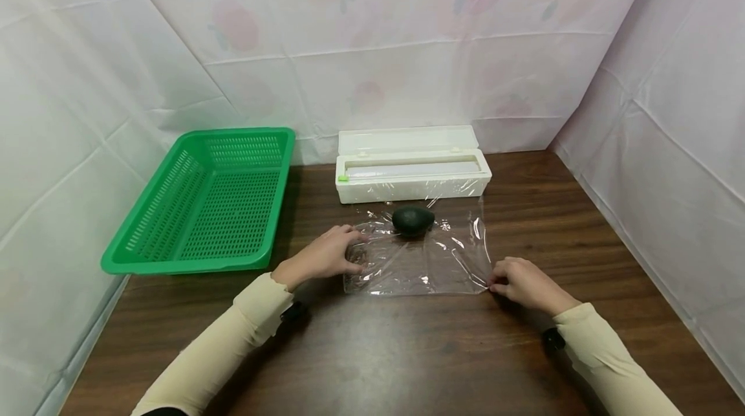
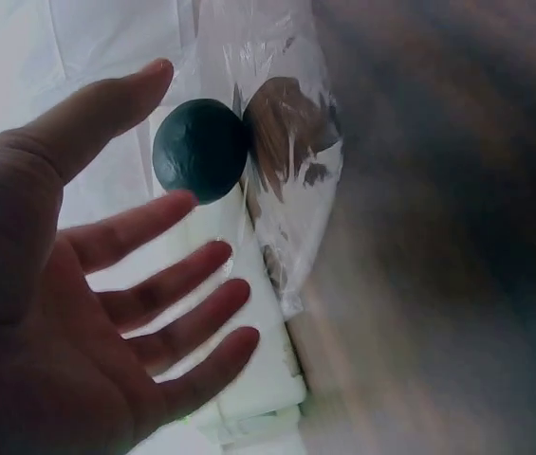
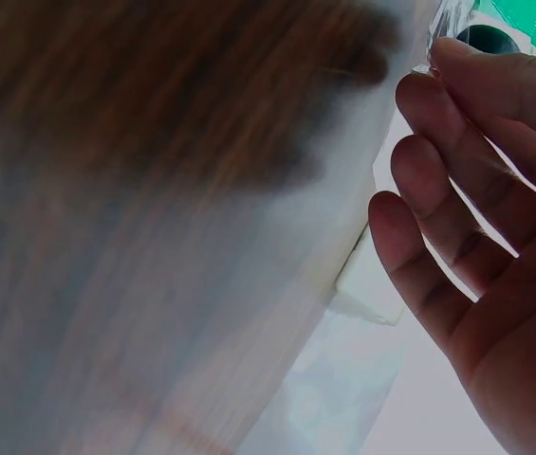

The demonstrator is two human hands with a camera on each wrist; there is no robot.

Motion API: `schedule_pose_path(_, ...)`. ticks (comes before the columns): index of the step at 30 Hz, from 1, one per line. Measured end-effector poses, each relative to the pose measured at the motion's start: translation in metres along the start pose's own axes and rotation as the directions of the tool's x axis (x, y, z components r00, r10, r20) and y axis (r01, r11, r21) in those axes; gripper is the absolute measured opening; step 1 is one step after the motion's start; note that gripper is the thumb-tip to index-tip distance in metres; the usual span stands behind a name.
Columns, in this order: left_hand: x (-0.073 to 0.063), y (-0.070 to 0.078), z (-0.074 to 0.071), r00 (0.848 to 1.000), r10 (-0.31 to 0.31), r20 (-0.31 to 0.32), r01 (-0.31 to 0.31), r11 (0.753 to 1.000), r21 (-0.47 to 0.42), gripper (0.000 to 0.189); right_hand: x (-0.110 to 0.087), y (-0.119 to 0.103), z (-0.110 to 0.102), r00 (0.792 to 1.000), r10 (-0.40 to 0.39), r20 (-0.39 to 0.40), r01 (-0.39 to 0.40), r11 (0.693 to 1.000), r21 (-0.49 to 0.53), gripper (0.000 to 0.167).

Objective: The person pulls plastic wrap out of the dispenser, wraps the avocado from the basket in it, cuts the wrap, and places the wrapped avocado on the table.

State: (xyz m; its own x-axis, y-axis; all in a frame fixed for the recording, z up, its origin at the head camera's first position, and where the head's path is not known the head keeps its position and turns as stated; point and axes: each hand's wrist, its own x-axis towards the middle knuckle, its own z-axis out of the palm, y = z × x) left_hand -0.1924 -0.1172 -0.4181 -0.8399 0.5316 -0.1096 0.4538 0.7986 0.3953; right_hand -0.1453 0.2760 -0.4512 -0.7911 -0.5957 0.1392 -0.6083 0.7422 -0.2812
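A dark green avocado (image 1: 412,220) lies on a sheet of clear plastic wrap (image 1: 401,264) that stretches toward me from a white dispenser box (image 1: 414,189). My left hand (image 1: 324,254) is at the sheet's left edge. In the left wrist view, the fingers of this left hand (image 2: 125,275) are spread and grip nothing, with the avocado (image 2: 201,150) beyond them. At the sheet's near right corner, my right hand (image 1: 526,284) pinches the film between thumb and forefinger. The right wrist view shows this right hand (image 3: 495,190) with its other fingers loosely bent.
A green plastic basket (image 1: 270,235) stands on the left of the brown wooden table (image 1: 372,358). The box's lid (image 1: 407,139) is raised at the back. Pale fabric (image 1: 372,21) with a faint fruit print hangs behind the table, with white sheets at both sides.
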Motion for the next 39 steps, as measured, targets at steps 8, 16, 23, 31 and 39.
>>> schedule_pose_path(8,-0.013,0.0,0.005,0.993,0.118,-0.001,-0.118,0.992,0.05,0.031,0.001,0.0,-0.002,1.0,-0.008,-0.01,0.008,1.0,0.001,0.011)
schedule_pose_path(16,-0.024,0.003,0.012,0.986,0.14,0.088,-0.152,0.978,0.145,0.044,0.001,0.001,-0.004,1.0,-0.005,-0.001,0.005,1.0,0.004,0.01)
schedule_pose_path(23,-0.027,-0.001,0.019,0.983,0.169,0.071,-0.18,0.961,0.212,0.041,0.001,0.001,-0.003,1.0,0.004,0.008,-0.004,1.0,0.007,0.011)
schedule_pose_path(31,-0.029,-0.005,0.022,0.964,0.263,-0.048,-0.248,0.947,0.203,0.018,0.001,0.002,-0.002,1.0,0.003,0.004,-0.003,1.0,0.005,0.012)
schedule_pose_path(39,-0.031,-0.01,0.025,0.965,0.257,-0.054,-0.242,0.951,0.193,0.015,-0.001,0.003,-0.003,1.0,0.01,-0.015,-0.01,1.0,0.01,0.01)
